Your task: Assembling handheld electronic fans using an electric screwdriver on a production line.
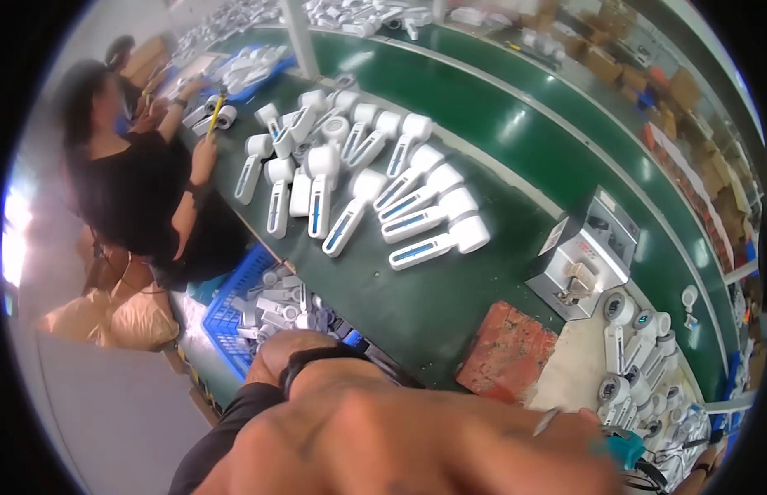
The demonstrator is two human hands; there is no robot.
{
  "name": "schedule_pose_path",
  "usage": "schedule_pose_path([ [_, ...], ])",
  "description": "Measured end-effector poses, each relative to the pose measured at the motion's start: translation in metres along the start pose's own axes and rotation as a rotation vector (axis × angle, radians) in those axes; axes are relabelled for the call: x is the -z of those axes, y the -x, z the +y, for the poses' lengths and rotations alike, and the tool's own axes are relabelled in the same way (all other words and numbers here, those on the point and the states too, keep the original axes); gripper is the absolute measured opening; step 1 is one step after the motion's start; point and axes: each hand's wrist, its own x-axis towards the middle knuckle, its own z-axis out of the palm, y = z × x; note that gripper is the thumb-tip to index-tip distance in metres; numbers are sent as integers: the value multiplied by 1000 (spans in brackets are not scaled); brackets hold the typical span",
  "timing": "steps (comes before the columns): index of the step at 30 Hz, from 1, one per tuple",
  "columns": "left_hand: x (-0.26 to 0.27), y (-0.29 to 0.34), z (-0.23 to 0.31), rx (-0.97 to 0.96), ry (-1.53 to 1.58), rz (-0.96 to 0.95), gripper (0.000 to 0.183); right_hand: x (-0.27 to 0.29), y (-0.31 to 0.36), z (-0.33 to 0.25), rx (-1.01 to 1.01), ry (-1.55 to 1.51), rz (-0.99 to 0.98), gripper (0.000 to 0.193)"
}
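Observation:
A large blurred hand, which I take to be my left hand [383, 441], fills the lower middle, very close to the camera. A black band [325, 356] circles that arm, and a dark sleeve lies at lower left. Its fingers point right and are smeared, so what they hold cannot be told. Beside the fingertips is a teal object [623, 450], partly hidden. My right hand cannot be made out for certain. On the green bench beyond lie several white handheld fans [424, 252] with blue strips on their handles.
A red worn block [507, 351] and a metal test box [581, 268] stand on the bench. More fans [618, 338] crowd the right side. A blue crate [235, 309] holds white parts. Co-workers stand at left, one gripping a yellow tool [213, 118]. A green conveyor [499, 115] runs behind.

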Motion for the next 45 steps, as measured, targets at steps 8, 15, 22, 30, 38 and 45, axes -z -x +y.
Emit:
schedule_pose_path([
  [8,-34,2,16,94,235,26,14,22,-5,19,-18,-44,8,67],
  [15,-90,0,20,201,675,-70,18,28,-2,2,-82,20,212,75],
  [22,-185,7,-75,439,374,-639,16,62,-1,-12,-137,-35,210,69],
  [30,-314,96,-166,240,-334,-1315,60,68,1,-18,-177,74,189,72],
  [38,-305,103,-172,188,-419,-1133,49,73,5,-9,-152,93,184,71],
  [45,-199,69,-111,166,-168,-1016,52,59,-11,7,-179,48,131,69],
])
